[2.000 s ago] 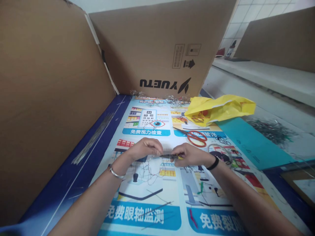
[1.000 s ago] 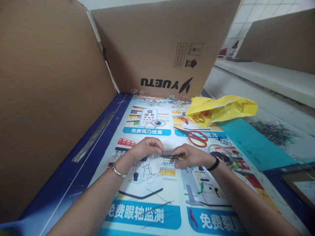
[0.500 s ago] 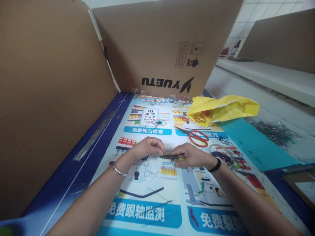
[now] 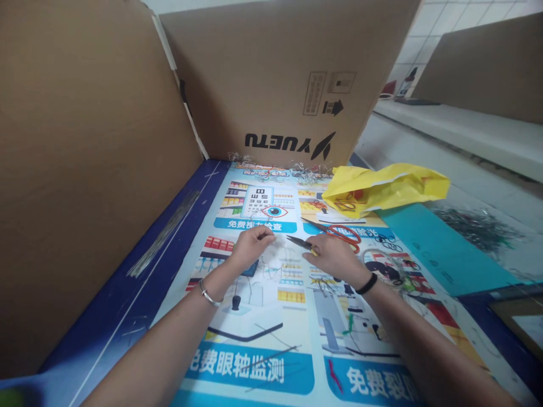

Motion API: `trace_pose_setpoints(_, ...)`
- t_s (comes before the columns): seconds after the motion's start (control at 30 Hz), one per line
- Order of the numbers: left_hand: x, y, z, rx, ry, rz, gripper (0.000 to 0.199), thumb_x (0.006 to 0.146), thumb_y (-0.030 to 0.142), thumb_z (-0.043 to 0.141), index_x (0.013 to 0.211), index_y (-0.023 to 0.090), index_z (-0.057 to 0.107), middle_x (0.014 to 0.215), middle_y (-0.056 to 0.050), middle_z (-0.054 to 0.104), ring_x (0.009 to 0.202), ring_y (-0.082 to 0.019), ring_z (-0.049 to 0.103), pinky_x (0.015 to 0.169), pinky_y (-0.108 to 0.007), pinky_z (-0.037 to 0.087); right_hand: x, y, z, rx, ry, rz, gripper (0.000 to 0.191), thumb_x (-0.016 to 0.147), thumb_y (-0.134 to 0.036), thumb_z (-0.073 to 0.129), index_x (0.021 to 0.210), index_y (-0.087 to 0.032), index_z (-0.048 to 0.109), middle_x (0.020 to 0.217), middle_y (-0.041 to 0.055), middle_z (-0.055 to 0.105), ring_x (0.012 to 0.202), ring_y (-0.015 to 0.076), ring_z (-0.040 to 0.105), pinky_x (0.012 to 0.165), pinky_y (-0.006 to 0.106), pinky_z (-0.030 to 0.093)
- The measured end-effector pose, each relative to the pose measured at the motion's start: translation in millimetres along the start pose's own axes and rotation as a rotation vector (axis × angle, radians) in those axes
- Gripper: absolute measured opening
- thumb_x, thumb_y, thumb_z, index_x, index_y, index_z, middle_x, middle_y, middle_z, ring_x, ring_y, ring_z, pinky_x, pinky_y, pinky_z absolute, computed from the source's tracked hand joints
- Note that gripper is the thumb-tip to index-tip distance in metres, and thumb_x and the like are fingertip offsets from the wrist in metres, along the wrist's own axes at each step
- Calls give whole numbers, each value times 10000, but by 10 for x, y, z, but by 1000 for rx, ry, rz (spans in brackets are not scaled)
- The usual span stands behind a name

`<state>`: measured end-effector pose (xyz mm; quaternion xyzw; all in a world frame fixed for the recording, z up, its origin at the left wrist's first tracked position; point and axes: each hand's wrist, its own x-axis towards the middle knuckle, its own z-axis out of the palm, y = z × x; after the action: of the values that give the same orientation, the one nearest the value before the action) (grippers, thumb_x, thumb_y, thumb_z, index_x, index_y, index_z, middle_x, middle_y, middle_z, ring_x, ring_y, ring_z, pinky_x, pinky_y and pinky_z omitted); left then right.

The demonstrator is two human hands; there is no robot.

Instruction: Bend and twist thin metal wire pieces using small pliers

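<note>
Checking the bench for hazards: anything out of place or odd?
Yes: loose wire pieces and a pink strand lie strewn across the poster; tangled wire sits along the foot of the cardboard panel, whose YUETU print is upside down. No obvious damage.

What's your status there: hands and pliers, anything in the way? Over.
Left hand pinched, any hold too fine to make out. Right hand gripping long-nosed pliers, tips apart from left hand. Orange-handled scissors close beyond right hand.
</note>
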<state>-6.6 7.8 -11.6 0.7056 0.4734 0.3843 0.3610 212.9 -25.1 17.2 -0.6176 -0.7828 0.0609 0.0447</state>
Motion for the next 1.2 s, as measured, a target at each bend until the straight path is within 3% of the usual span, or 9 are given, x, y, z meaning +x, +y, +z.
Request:
trace_pose_setpoints(0.1,2,-39,-2,142,52,35,100,775,260,537,748,198,610,719,12,615,707,-140,548,657,-247,387,6,-6,31,9,42,43,241,784,-410,500,812,-195,607,797,44,630,723,167,562,508,243,230)
trace_pose_setpoints(0.27,-6,-71,6,365,41,119,90,774,235,542,725,209,613,762,-9,620,796,-164,548,714,-267,389,-12,-51,136,75,128,15,236,797,-414,498,841,-206,602,827,37,599,788,168,561,559,234,289)
trace_pose_setpoints(0.5,22,-39,-66,266,-27,13,161,753,332,563,814,194,620,791,-14,635,723,-153,555,649,-254,401,-22,-82,247,140,188,-33,228,792,-369,531,940,-220,620,871,31,594,835,164,550,645,236,342)
trace_pose_setpoints(0.63,45,106,-309,265,-200,-34,233,770,380,513,830,181,617,767,-7,639,680,-144,546,601,-237,387,-12,-76,277,133,217,-21,233,780,-373,549,945,-226,625,878,27,604,832,167,553,645,241,347)
trace_pose_setpoints(0.9,-18,300,-727,770,-570,-51,133,690,269,530,696,219,654,711,-8,661,657,-156,555,538,-236,313,14,-56,304,115,225,-46,207,782,-371,538,906,-230,626,842,18,601,795,163,561,619,245,344)
trace_pose_setpoints(1.03,-87,458,-767,849,-657,-62,144,688,281,540,718,225,668,734,-18,676,680,-165,569,553,-240,330,27,-29,319,113,235,-67,233,791,-391,521,920,-228,625,833,17,600,797,165,560,621,247,350)
trace_pose_setpoints(1.2,-218,655,-572,1074,-747,-104,156,616,175,565,708,201,689,746,-83,688,680,-232,602,593,-304,389,34,-16,327,102,235,-84,249,792,-399,518,933,-223,622,833,22,604,804,173,565,623,249,356)
